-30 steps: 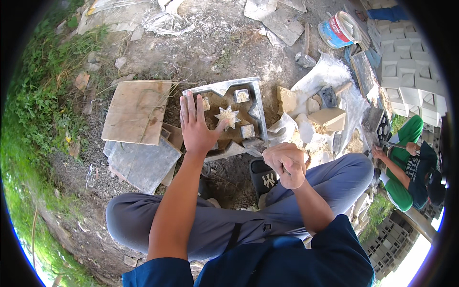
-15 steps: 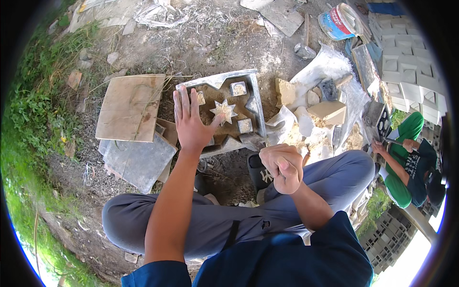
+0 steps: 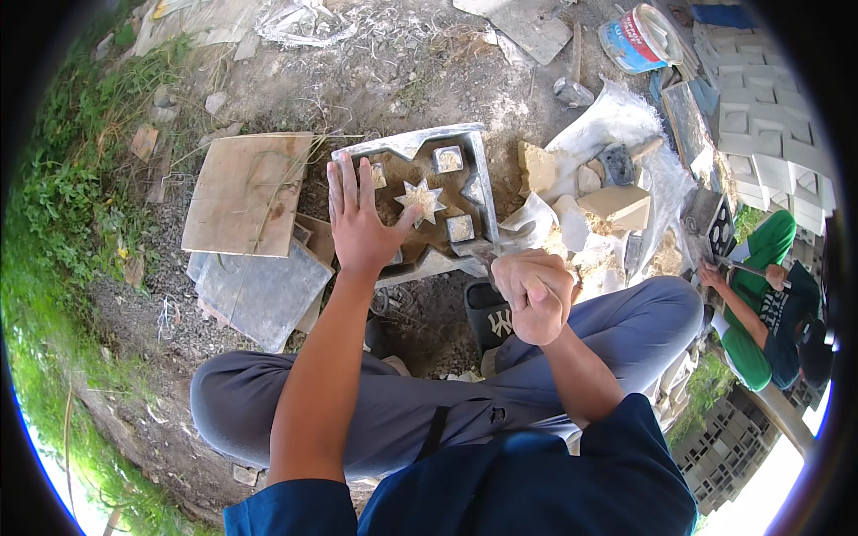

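1. Left hand (image 3: 359, 217) lies flat, grip spread, on a grey metal mould (image 3: 427, 198) packed with gritty sand around a star.
2. Right hand (image 3: 534, 295), at 4 o'clock, fist pressed together around a thin tool (image 3: 483, 253).
3. Flat board (image 3: 248, 193) lies at 9 o'clock.

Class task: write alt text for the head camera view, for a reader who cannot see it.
A seated person presses the left hand flat on a square metal mould with a star-shaped insert, lying on dirt. The right hand is fisted beside it. Flat slabs lie to the left.
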`<action>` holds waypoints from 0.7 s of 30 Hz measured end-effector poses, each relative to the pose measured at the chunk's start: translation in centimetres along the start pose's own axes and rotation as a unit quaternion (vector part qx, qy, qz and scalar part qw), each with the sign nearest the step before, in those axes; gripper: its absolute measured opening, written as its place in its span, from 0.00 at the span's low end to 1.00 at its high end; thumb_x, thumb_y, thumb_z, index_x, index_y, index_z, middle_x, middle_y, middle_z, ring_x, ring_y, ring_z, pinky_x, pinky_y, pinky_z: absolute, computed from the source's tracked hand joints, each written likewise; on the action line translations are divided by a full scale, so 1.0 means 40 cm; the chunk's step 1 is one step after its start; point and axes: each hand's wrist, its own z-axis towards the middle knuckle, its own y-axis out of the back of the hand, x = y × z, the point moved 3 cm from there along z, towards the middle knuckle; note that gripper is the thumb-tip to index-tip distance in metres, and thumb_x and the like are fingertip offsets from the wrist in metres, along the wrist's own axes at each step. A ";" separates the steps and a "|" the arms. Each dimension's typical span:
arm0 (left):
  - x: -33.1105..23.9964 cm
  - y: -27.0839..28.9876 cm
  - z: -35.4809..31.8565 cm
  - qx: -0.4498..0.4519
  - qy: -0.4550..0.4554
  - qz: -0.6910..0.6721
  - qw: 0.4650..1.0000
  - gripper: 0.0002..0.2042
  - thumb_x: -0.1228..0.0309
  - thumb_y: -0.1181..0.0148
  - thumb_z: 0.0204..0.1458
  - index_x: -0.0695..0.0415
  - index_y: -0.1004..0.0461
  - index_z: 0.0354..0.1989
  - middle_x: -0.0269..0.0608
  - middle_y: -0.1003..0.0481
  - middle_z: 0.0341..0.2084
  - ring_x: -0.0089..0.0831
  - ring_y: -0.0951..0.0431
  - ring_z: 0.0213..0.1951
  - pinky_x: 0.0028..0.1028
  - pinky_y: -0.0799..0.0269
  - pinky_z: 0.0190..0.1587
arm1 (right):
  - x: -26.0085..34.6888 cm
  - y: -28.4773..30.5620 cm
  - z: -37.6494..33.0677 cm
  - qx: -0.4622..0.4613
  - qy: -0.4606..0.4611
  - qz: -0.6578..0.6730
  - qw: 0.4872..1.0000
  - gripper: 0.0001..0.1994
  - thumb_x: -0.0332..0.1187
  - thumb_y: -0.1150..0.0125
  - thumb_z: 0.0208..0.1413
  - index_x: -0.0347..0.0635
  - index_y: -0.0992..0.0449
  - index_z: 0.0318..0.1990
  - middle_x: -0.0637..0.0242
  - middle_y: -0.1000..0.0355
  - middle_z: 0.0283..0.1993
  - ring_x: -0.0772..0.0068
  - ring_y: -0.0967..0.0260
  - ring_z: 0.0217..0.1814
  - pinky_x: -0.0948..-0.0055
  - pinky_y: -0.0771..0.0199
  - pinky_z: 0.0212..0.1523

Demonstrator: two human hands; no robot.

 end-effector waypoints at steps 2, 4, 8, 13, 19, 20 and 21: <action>0.013 -0.006 -0.013 0.005 0.012 0.010 1.000 0.52 0.44 0.26 0.49 0.64 0.42 0.75 0.57 0.50 0.78 0.59 0.55 0.79 0.51 0.48 0.76 | 0.060 -0.033 0.001 0.013 0.032 0.007 0.999 0.35 0.51 0.49 0.71 0.41 0.46 0.13 0.69 0.49 0.11 0.69 0.54 0.11 0.68 0.58 0.16; 0.012 -0.010 -0.009 0.002 0.008 0.017 1.000 0.52 0.42 0.28 0.49 0.61 0.43 0.76 0.54 0.51 0.79 0.57 0.55 0.79 0.51 0.48 0.76 | 0.103 -0.038 -0.003 0.025 0.059 0.030 0.997 0.35 0.52 0.49 0.70 0.40 0.45 0.13 0.68 0.48 0.11 0.68 0.53 0.11 0.68 0.56 0.16; 0.009 -0.001 -0.002 0.006 0.005 0.021 1.000 0.51 0.44 0.26 0.49 0.66 0.41 0.75 0.57 0.50 0.78 0.59 0.54 0.79 0.50 0.48 0.76 | 0.002 -0.002 0.017 -0.018 -0.023 -0.001 1.000 0.35 0.52 0.48 0.71 0.42 0.46 0.12 0.70 0.49 0.10 0.71 0.54 0.10 0.70 0.59 0.16; -0.003 -0.003 -0.009 0.000 0.001 0.013 1.000 0.51 0.44 0.26 0.49 0.67 0.41 0.74 0.58 0.50 0.78 0.60 0.54 0.79 0.49 0.47 0.76 | 0.077 -0.025 -0.017 0.037 0.039 0.026 0.998 0.34 0.51 0.48 0.70 0.40 0.45 0.13 0.67 0.47 0.12 0.69 0.51 0.12 0.69 0.55 0.17; 0.002 0.001 -0.012 0.010 0.016 0.018 1.000 0.51 0.45 0.26 0.49 0.66 0.40 0.74 0.59 0.49 0.77 0.60 0.53 0.78 0.50 0.47 0.76 | 0.088 -0.040 -0.013 0.048 -0.011 0.047 0.998 0.33 0.51 0.49 0.70 0.41 0.44 0.13 0.68 0.48 0.11 0.70 0.51 0.12 0.69 0.54 0.16; -0.005 -0.003 -0.005 0.009 0.007 0.012 1.000 0.51 0.45 0.26 0.49 0.66 0.41 0.74 0.60 0.49 0.78 0.60 0.54 0.79 0.50 0.47 0.76 | 0.091 -0.036 -0.016 0.058 0.006 0.047 0.997 0.33 0.50 0.50 0.70 0.41 0.44 0.13 0.68 0.48 0.11 0.70 0.51 0.12 0.69 0.53 0.16; -0.011 -0.002 -0.007 0.012 0.008 0.009 1.000 0.51 0.45 0.26 0.49 0.66 0.41 0.74 0.60 0.49 0.78 0.60 0.54 0.79 0.50 0.47 0.76 | 0.071 -0.031 -0.019 0.057 0.003 0.045 0.997 0.33 0.50 0.50 0.70 0.41 0.44 0.13 0.68 0.48 0.11 0.70 0.51 0.12 0.69 0.53 0.16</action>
